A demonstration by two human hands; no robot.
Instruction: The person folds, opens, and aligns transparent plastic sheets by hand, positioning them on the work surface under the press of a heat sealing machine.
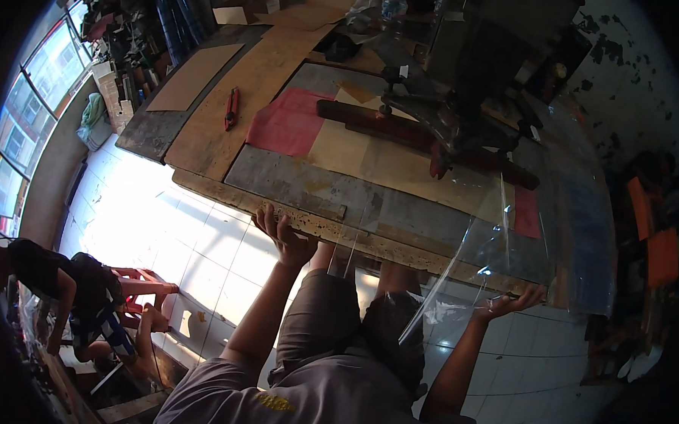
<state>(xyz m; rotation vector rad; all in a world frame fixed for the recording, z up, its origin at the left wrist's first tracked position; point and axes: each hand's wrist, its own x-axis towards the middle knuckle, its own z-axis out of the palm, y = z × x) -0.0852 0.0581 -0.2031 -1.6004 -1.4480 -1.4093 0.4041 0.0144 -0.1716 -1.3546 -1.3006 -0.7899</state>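
Note:
My left hand (284, 238) presses against the front edge of a thick wooden board (331, 230), its fingers apart and pointing up. At the board's right front corner is my right hand (511, 303), fingers stretched out, with a clear plastic sheet (470, 255) draped beside and partly over it; I cannot make out a grip on it. The sheet hangs past the edge over my right forearm. On the grey board top lie a red sheet (289, 123) and a pale yellow sheet (387, 162). A dark metal press (449, 130) with a long bar stands above them.
A red-handled cutter or pliers (232, 109) lies on the brown board to the left, near a cardboard sheet (194, 77). An open cardboard box (254, 7) and a bottle (394, 6) are at the back. Another person (86, 299) is at lower left by a red stool (151, 285).

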